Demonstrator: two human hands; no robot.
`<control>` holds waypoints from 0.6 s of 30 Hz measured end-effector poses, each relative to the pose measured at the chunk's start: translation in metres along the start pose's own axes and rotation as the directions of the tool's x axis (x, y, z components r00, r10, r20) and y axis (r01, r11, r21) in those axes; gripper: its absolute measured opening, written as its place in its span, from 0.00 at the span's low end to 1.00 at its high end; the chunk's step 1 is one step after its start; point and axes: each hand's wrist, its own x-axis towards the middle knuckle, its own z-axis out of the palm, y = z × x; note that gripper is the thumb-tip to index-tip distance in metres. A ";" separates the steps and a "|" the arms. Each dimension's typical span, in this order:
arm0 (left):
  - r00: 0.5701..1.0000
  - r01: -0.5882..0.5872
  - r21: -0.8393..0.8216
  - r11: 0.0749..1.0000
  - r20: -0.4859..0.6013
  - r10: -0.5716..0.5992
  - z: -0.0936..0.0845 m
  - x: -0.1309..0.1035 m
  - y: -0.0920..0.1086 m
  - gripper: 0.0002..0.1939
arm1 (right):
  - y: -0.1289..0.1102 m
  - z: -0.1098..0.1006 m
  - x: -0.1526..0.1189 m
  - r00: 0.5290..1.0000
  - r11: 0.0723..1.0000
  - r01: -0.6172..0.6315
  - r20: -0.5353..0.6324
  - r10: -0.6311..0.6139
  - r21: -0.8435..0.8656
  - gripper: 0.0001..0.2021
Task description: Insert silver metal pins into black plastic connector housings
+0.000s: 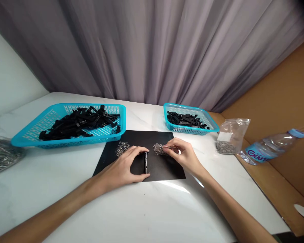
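Between thumb and fingertips, my left hand [125, 165] grips a narrow black plastic part [146, 162] by its two ends, over a black mat [164, 171]. My right hand [183, 153] is closed in a pinch around slim tweezers [169, 147]. Their tips are at a small pile of shiny metal pieces [157, 149]; whether they hold a piece is too small to tell. A second pile of metal pieces [122, 147] lies on the mat beyond my left hand, partly hidden by it.
A large blue basket [66, 144] of black plastic parts stands at left, a smaller blue basket [192, 131] of them at back right. Bags of metal pieces sit at far left [5, 157] and right [226, 143]. A water bottle [271, 148] leans near the table's right edge.
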 end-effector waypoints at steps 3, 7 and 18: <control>0.999 0.042 -0.024 0.999 0.022 -0.041 0.002 0.000 0.004 0.31 | -0.001 0.006 -0.001 0.998 0.999 -0.010 0.064 0.008 0.038 0.08; 0.997 0.073 -0.055 0.996 0.022 -0.072 0.003 -0.001 0.005 0.33 | 0.000 0.009 -0.001 0.995 0.997 -0.071 0.079 0.067 0.044 0.08; 0.999 -0.041 -0.027 0.999 -0.013 0.040 0.003 0.002 0.005 0.33 | -0.006 0.004 -0.002 0.980 0.980 -0.170 0.124 0.157 0.104 0.11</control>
